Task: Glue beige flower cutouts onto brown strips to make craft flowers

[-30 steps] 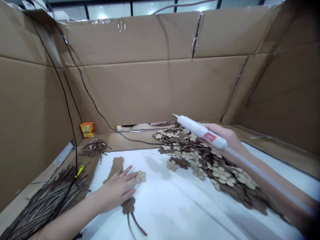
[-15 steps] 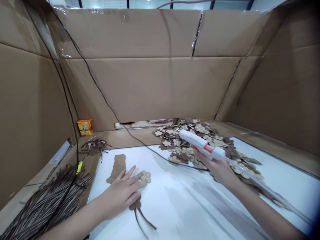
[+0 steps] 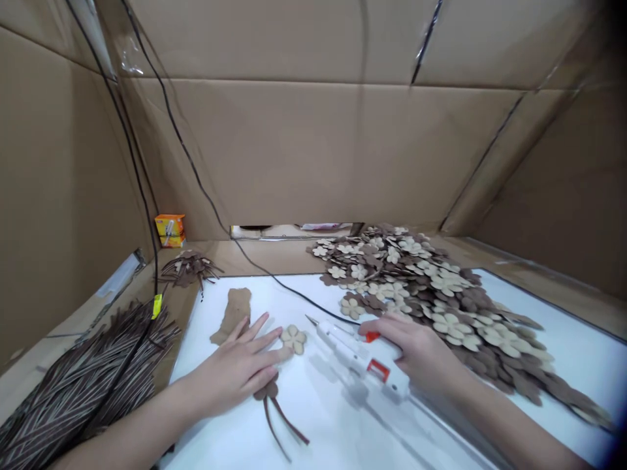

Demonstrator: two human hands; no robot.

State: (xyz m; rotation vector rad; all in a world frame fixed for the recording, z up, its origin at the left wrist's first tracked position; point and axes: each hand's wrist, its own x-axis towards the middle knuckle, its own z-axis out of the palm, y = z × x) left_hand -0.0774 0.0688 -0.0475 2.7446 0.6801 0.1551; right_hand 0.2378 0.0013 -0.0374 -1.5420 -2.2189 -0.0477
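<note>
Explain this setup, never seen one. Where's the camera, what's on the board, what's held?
No robot here: these are a person's bare hands. Every picture comes from one head-worn camera looking forward and down. The right hand holds a white glue gun. The left hand is spread, fingers at a pale flower; a dark flower with two thin strips pokes out below it. The white board also bears a brown scrap and part of a flower heap. Dark strips lie left; cardboard walls surround the work.

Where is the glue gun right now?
In the head view, the glue gun is just right of centre, low down, in the right hand, its tip near the pale flower by the left hand.
</note>
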